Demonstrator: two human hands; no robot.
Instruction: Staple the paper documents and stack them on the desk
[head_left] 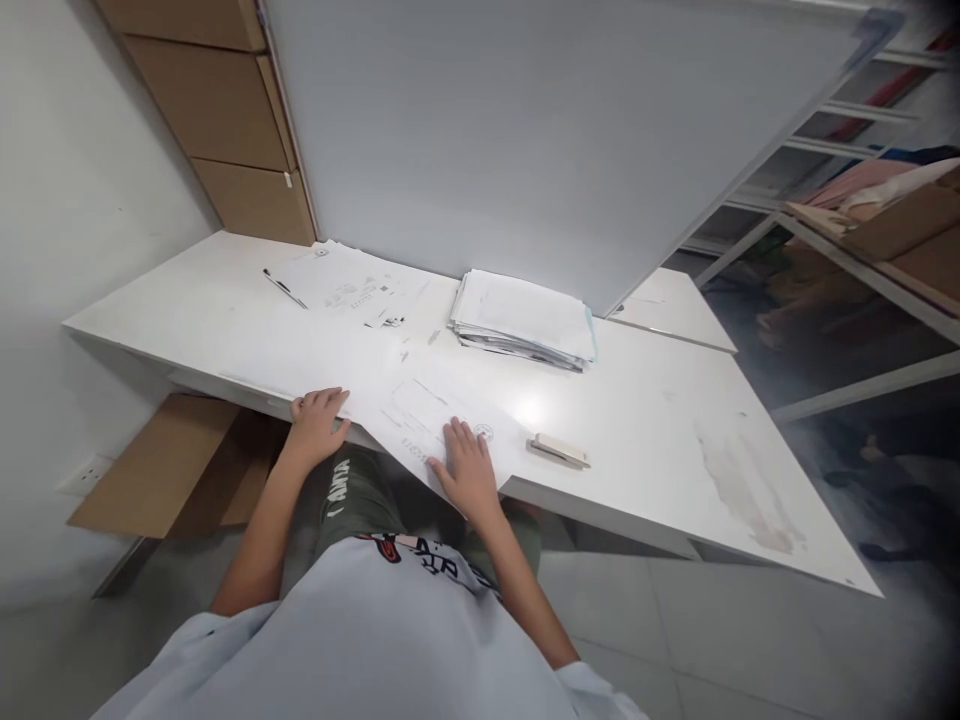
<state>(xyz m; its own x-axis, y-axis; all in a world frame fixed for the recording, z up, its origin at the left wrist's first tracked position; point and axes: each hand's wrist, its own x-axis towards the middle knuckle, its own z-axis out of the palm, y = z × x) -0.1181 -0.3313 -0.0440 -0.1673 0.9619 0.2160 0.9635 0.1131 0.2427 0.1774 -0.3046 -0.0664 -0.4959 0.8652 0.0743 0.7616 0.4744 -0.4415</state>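
A printed sheet of paper (pixel 420 415) lies at the desk's front edge, its near corner sticking out past the edge. My right hand (pixel 469 468) rests flat on that sheet, fingers stretched and a little apart. At the desk's front edge, left of the sheet, lies my left hand (pixel 320 425), fingers extended over the top and holding nothing. To the right of the sheet is a small off-white stapler-like object (pixel 559 450). Farther back, a second printed sheet (pixel 360 290) lies beside a black pen (pixel 285 289).
A stack of papers (pixel 521 318) sits against the grey upright panel (pixel 525 140). Cardboard boxes (pixel 210 100) are piled at the back left. An open carton (pixel 165 460) stands below the desk (pixel 645 400) at left. Metal shelving (pixel 862 250) is on the right.
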